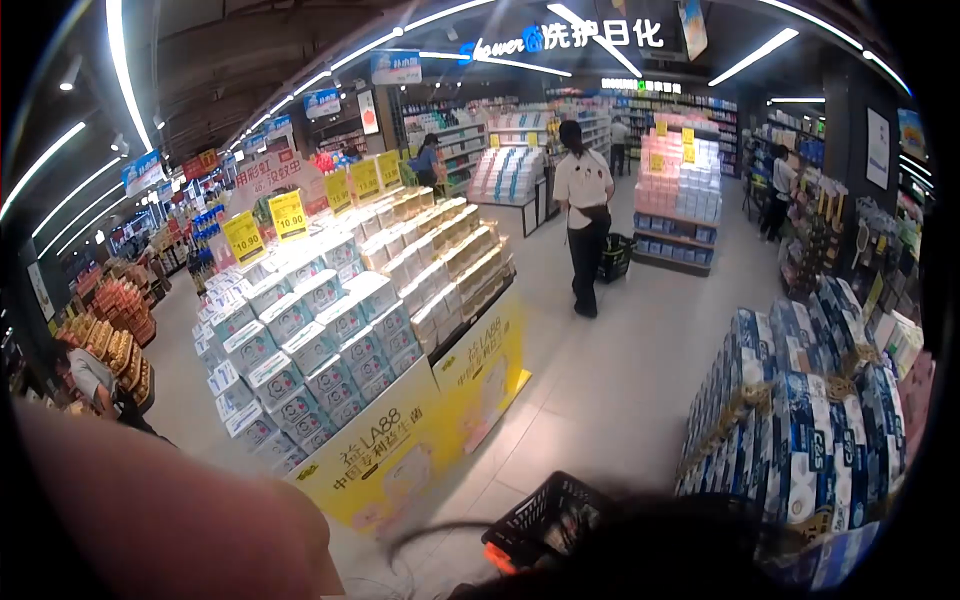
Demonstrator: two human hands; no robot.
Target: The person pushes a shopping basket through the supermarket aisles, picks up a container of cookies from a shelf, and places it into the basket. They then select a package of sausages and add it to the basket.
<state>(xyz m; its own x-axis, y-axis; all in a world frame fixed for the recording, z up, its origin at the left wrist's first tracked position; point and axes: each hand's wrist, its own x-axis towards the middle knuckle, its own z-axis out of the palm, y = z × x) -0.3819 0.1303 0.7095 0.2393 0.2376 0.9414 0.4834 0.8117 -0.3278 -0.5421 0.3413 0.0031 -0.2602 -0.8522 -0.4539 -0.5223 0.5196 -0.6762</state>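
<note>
A large, blurred skin-coloured shape fills the lower left, very close to the camera; it looks like part of my left hand (190, 500), with no fingers to make out. It overlaps the view of the lower left edge of the stacked tissue packs (310, 340) and their yellow display panel (400, 450). My right hand does not show. Low in the middle is a black shopping basket (535, 515) with an orange part, partly hidden by a dark blurred shape. What holds the basket, if anything, is hidden.
Wrapped paper rolls (800, 430) are piled at the right. A person (583, 190) in a light top stands in the aisle (590, 390), beside a dark basket (615, 258). Beyond is a pink-and-white product display (680, 190). Another person (95, 380) bends at the far left.
</note>
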